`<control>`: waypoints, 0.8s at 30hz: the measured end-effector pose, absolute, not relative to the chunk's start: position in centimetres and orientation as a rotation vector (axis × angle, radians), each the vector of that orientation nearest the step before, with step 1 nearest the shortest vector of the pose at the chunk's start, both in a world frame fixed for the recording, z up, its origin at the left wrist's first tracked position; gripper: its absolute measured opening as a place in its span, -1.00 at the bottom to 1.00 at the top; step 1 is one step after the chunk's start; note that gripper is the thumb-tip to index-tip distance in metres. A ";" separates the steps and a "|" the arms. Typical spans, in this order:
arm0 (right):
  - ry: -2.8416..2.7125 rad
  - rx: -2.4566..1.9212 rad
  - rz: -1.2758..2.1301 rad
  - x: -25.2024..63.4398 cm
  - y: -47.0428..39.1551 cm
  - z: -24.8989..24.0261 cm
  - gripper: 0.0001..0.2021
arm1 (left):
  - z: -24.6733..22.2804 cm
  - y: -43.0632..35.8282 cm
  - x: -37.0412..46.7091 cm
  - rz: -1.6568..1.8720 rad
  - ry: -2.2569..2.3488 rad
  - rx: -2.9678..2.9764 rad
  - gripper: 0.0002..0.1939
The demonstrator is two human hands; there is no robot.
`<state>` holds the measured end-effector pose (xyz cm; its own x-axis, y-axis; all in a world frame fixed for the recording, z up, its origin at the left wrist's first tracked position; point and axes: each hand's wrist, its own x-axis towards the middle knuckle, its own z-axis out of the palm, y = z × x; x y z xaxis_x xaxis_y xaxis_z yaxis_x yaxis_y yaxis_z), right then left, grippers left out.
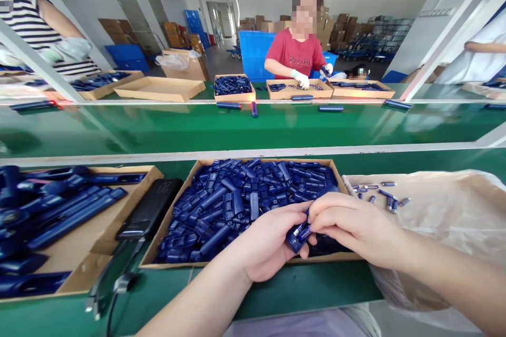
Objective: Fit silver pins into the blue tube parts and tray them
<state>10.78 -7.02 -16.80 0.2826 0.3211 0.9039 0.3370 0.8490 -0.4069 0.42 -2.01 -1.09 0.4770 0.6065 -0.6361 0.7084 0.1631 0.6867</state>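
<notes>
A dark blue plastic battery housing [293, 240] is held in front of me, its open side facing up. Inside it lie small blue-and-silver batteries [303, 233]. My left hand [272, 239] is closed around the housing from the left and below. From the right, my right hand [350, 224] has its bent fingers closed on the housing's upper end, right at the batteries. Those fingers hide part of the housing. Both hands are above the near right edge of a cardboard tray [179, 264] heaped with blue plastic covers [233, 202].
Loose batteries [389, 202] lie on a plastic-lined box [443, 221] at right. A black power bank [148, 210] with cables is left of the tray, beside a box of long blue handles [79, 216]. Across the green conveyor [177, 126], a co-worker in red [296, 55] handles parts.
</notes>
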 end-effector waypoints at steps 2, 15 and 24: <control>-1.288 -0.656 -0.143 10.0 -7.1 -16.7 -0.88 | -1.1 -2.1 0.4 -0.102 1.199 1.502 -0.68; -1.336 -1.186 0.017 13.4 -6.0 -20.4 -0.87 | -1.1 -1.8 0.5 -0.013 1.232 1.874 -0.64; -1.401 -1.438 0.217 8.5 -4.7 -17.8 -0.84 | -1.3 -1.3 0.5 0.154 1.215 1.868 -0.65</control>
